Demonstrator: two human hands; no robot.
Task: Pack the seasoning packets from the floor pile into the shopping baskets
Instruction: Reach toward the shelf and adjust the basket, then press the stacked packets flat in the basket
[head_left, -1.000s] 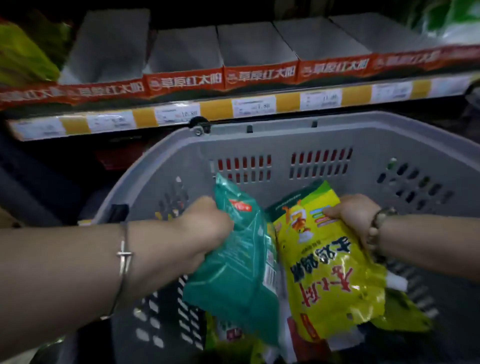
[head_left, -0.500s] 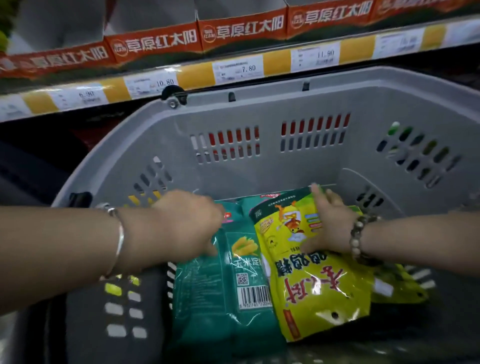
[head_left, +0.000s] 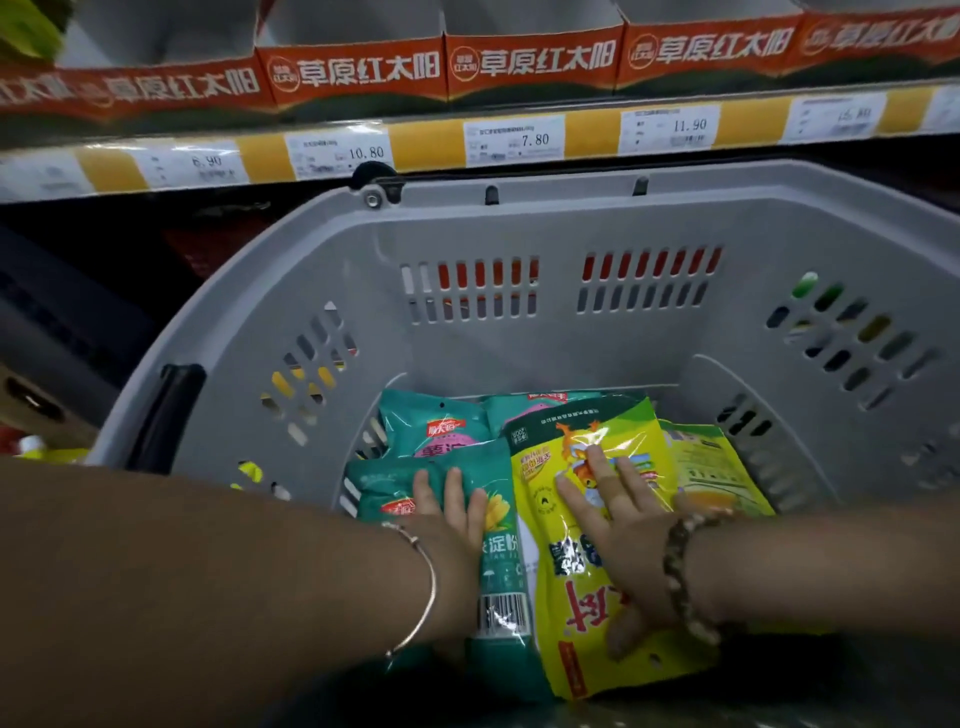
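A grey shopping basket (head_left: 561, 364) fills the view, with several seasoning packets lying flat on its floor. My left hand (head_left: 452, 512) presses with straight fingers on a teal packet (head_left: 501, 561) that shows a barcode. My right hand (head_left: 618, 519) lies flat, fingers spread, on a big yellow packet (head_left: 587, 618) with red lettering. Behind them lie another teal packet with a pink patch (head_left: 434, 428) and a yellow-green packet (head_left: 711, 467) at the right.
A store shelf edge with yellow price tags (head_left: 535, 137) runs behind the basket, and red-fronted display boxes (head_left: 530, 60) stand above it. The basket's black handle (head_left: 166, 410) hangs down its left side. Something yellow (head_left: 47, 452) lies on the floor at far left.
Both hands let go of the teal and yellow packets they carried in and lowered. They have gone from gripping to pressing flat on them on the basket floor.
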